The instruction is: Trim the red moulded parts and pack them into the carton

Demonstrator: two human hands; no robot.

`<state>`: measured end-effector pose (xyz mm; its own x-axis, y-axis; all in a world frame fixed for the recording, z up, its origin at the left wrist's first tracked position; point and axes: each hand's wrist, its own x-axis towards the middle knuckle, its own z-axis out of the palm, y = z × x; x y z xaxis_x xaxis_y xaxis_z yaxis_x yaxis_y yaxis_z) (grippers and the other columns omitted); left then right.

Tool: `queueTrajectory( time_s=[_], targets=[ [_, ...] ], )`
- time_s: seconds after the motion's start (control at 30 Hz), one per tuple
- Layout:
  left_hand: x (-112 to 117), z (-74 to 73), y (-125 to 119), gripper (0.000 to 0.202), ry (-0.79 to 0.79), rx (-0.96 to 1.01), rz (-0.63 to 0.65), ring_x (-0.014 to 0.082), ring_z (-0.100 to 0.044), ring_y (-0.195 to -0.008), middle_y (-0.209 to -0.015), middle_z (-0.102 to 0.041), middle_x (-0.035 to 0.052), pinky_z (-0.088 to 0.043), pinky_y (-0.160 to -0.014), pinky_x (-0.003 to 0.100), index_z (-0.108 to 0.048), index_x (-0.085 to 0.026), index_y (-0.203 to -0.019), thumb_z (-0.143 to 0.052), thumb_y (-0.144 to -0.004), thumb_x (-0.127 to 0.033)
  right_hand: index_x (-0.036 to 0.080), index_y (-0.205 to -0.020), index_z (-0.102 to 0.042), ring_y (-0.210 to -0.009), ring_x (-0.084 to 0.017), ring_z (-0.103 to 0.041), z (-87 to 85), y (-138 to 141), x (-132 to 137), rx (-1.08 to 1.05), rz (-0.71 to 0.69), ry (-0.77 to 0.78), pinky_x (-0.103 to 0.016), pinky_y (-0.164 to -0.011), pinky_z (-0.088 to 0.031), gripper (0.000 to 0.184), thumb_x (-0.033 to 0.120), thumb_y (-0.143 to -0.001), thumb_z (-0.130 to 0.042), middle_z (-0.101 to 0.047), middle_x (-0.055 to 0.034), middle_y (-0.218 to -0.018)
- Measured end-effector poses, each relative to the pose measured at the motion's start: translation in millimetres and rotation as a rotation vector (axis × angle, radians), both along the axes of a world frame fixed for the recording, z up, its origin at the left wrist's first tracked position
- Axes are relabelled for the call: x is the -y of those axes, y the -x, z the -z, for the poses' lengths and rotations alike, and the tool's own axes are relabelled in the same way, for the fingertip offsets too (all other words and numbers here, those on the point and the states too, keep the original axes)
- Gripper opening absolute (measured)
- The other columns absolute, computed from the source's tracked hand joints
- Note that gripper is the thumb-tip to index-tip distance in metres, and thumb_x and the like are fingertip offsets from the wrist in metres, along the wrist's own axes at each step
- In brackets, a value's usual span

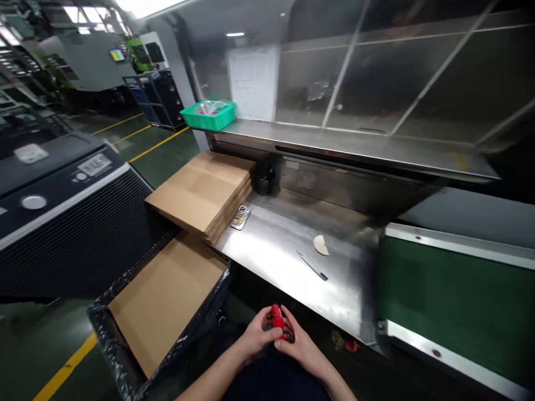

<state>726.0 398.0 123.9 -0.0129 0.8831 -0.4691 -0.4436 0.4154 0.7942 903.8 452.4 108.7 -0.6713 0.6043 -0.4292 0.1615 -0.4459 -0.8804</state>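
Both my hands meet low in the head view, in front of the steel workbench (276, 245). My left hand (257, 334) and my right hand (298, 345) are closed together around a small red object (277, 320) whose top pokes out between the fingers. On the bench above them lie a thin dark blade-like tool (312, 265) and a small pale half-round piece (321, 245). What the red object is I cannot make out.
A stack of flat cardboard sheets (203, 192) lies on the bench's left end, a small printed card (240, 217) beside it. A black-lined bin (163, 301) holds cardboard at lower left. A green conveyor belt (451, 301) runs at right, a green basket (209, 114) on the upper shelf.
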Motion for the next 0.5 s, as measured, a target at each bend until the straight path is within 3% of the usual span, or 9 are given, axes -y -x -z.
queueTrajectory(
  time_s=[0.17, 0.23, 0.3, 0.33, 0.4, 0.5],
  targets=[
    [0.2, 16.3, -37.7, 0.081, 0.136, 0.092, -0.011, 0.0381, -0.068, -0.122, -0.127, -0.072, 0.0195, -0.05, -0.108, 0.051, -0.07, -0.019, -0.122, -0.098, -0.056, -0.057, 0.024, -0.167, -0.024, -0.139, -0.029, -0.058, 22.4, -36.4, 21.8, -0.103, 0.099, 0.049, -0.044, -0.118, -0.046, 0.119, 0.068, -0.073, -0.082, -0.051, -0.0192, -0.157],
    [3.0, 18.8, -43.5, 0.078, 0.209, 0.113, -0.035, 0.0363, -0.067, -0.126, -0.133, -0.07, 0.0179, -0.052, -0.105, 0.047, -0.068, -0.022, -0.125, -0.094, -0.061, -0.06, 0.025, -0.159, -0.041, -0.127, -0.027, -0.066, 42.3, -54.2, 30.4, -0.046, 0.174, 0.088, -0.043, -0.109, -0.052, 0.106, 0.072, -0.072, -0.08, -0.06, -0.0166, -0.148],
    [7.6, 19.0, -45.0, 0.076, 0.27, 0.136, -0.058, 0.0338, -0.062, -0.134, -0.138, -0.069, 0.0152, -0.052, -0.106, 0.044, -0.067, -0.025, -0.126, -0.091, -0.065, -0.062, 0.022, -0.127, -0.068, -0.104, -0.028, -0.075, 67.1, -77.3, 34.8, 0.18, 0.344, 0.165, -0.044, -0.095, -0.059, 0.085, 0.075, -0.061, -0.082, -0.076, -0.0129, -0.12],
    [10.6, 18.8, -44.8, 0.075, 0.294, 0.148, -0.068, 0.0331, -0.06, -0.138, -0.138, -0.069, 0.0142, -0.052, -0.107, 0.043, -0.068, -0.026, -0.124, -0.09, -0.064, -0.064, 0.021, -0.105, -0.072, -0.094, -0.029, -0.076, 79.6, -90.5, 34.4, 0.311, 0.449, 0.204, -0.045, -0.088, -0.061, 0.074, 0.075, -0.055, -0.081, -0.078, -0.0115, -0.102],
    [18.4, 19.8, -44.2, 0.077, 0.335, 0.168, -0.083, 0.0336, -0.059, -0.14, -0.135, -0.072, 0.0133, -0.051, -0.109, 0.044, -0.071, -0.026, -0.119, -0.09, -0.059, -0.07, 0.024, -0.078, -0.063, -0.086, -0.034, -0.077, 101.7, -117.6, 26.4, 0.5, 0.642, 0.243, -0.048, -0.082, -0.062, 0.062, 0.077, -0.048, -0.075, -0.075, -0.0114, -0.082],
    [32.9, 26.4, -43.6, 0.083, 0.392, 0.166, -0.117, 0.0356, -0.059, -0.139, -0.13, -0.075, 0.0133, -0.051, -0.11, 0.045, -0.075, -0.025, -0.111, -0.089, -0.049, -0.078, 0.029, -0.081, -0.057, -0.103, -0.04, -0.076, 120.6, -149.9, -1.6, 0.6, 0.803, 0.191, -0.052, -0.088, -0.062, 0.061, 0.078, -0.046, -0.063, -0.076, -0.0163, -0.093]
  ],
)
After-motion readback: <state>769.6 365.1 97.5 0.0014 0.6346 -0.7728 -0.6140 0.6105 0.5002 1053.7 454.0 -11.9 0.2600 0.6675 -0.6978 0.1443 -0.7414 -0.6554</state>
